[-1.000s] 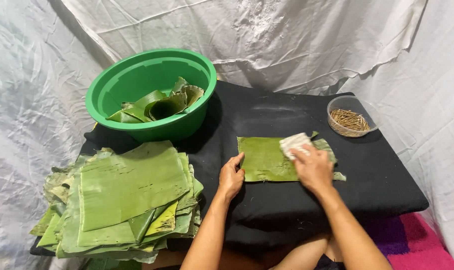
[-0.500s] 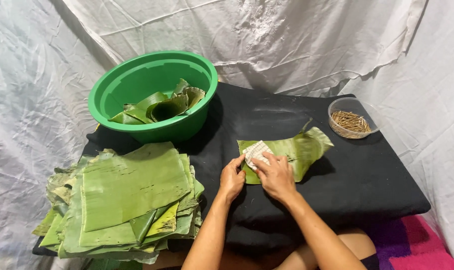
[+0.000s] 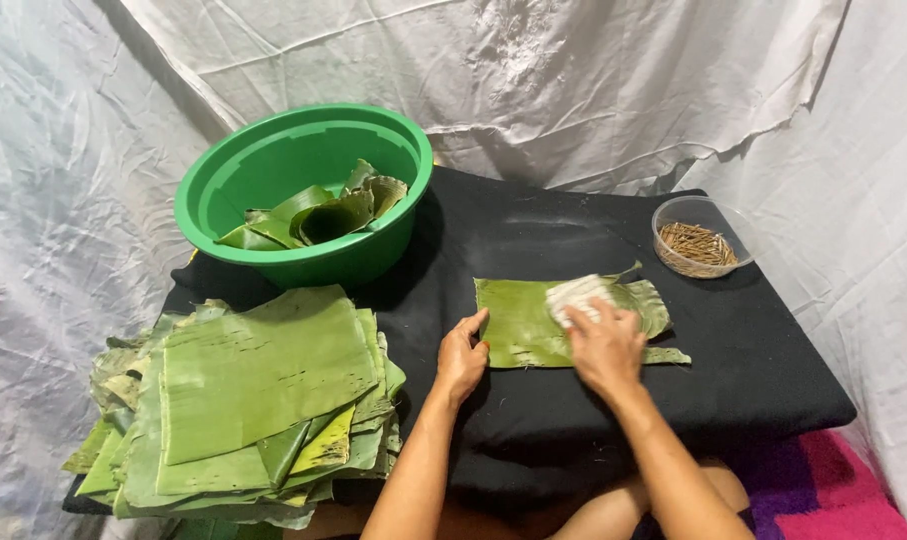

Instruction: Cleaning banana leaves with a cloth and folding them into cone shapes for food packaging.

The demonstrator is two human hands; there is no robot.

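Black-draped counter (image 3: 573,440), white sheeting behind. Pale cloth (image 3: 576,296) half hidden under right hand (image 3: 603,345), pressed on banana leaf (image 3: 533,330). Left hand (image 3: 462,355) flat, ungripping, pinning leaf's left edge

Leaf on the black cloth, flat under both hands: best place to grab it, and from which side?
Probably the far right end of the leaf, coming from the right. It lies flat on the cloth, but that edge is ragged and curls up slightly, giving fingers something to pinch. The left hand pins the near left edge and the right hand presses a white rag mid-leaf.
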